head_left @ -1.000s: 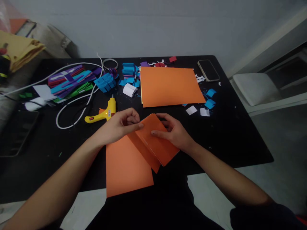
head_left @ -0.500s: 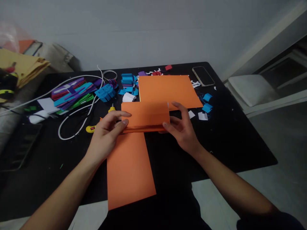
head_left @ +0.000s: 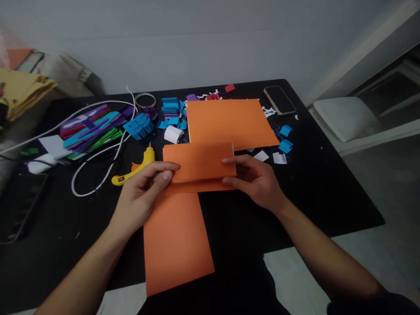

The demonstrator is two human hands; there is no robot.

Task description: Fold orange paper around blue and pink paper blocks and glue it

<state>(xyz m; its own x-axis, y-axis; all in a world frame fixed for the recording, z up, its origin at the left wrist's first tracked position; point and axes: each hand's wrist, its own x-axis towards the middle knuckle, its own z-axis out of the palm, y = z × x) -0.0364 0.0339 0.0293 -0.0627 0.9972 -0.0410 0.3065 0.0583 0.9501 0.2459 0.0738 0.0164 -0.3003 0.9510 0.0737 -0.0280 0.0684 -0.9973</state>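
A folded piece of orange paper [head_left: 200, 162] is held up between my two hands, its lower edge slightly parted. My left hand [head_left: 139, 190] pinches its left end between thumb and fingers. At the right end, my right hand [head_left: 260, 179] grips it, with the index finger on the front face and the thumb at the lower fold. Beneath, an orange strip [head_left: 179, 240] lies on the black table [head_left: 249, 227] and reaches its front edge. A larger orange sheet [head_left: 229, 122] lies behind the folded piece.
A yellow glue gun [head_left: 144, 164] lies beside my left hand, near a looped white cable [head_left: 74, 175]. Bundled coloured strips [head_left: 93, 129] and blue folded pieces [head_left: 139, 126] are at the left. A phone [head_left: 280, 99] rests at the back right, near paper scraps [head_left: 261, 155].
The folded paper has tilted so its front face shows more and its lower edge has parted. My right index finger has come down onto it. The view has shifted slightly.
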